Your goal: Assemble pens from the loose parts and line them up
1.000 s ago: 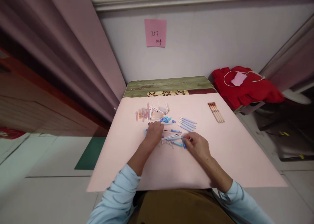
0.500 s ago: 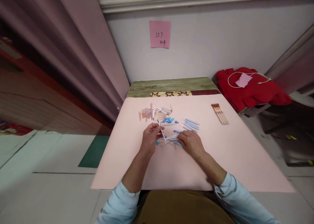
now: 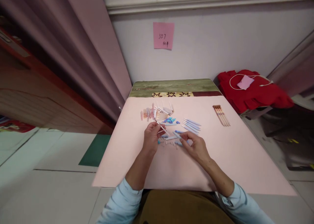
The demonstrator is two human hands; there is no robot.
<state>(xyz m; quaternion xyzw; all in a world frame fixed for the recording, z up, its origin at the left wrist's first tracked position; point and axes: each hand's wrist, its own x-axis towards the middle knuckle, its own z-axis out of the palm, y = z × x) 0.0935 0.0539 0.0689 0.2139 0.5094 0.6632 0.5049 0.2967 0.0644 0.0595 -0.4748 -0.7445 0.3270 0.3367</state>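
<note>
My left hand (image 3: 150, 138) pinches a thin white pen refill (image 3: 164, 129), slanting down to the right with its dark end near the fingers. In my right hand (image 3: 198, 147), thumb and fingers close on a light blue pen barrel (image 3: 177, 135) that points toward the refill's lower end. The two pieces look close together; whether they touch I cannot tell. Beneath and between the hands lie more pale barrels (image 3: 171, 138) and small clear bits (image 3: 173, 143). Small blue pen parts (image 3: 170, 120) are heaped just beyond, and several light blue pens (image 3: 191, 125) lie in a row beyond my right hand.
On the pink-covered table (image 3: 245, 165), loose white refills (image 3: 165, 111) lie behind my left hand beside pinkish patterned pieces (image 3: 148, 114). Several cream pens with brown tops (image 3: 221, 115) lie at the right. A red cloth (image 3: 260, 94) with a cable is beyond the right edge.
My right hand has lifted off the pile with a light blue barrel. The refill in my left hand has swung from steep to slanting toward that barrel.
</note>
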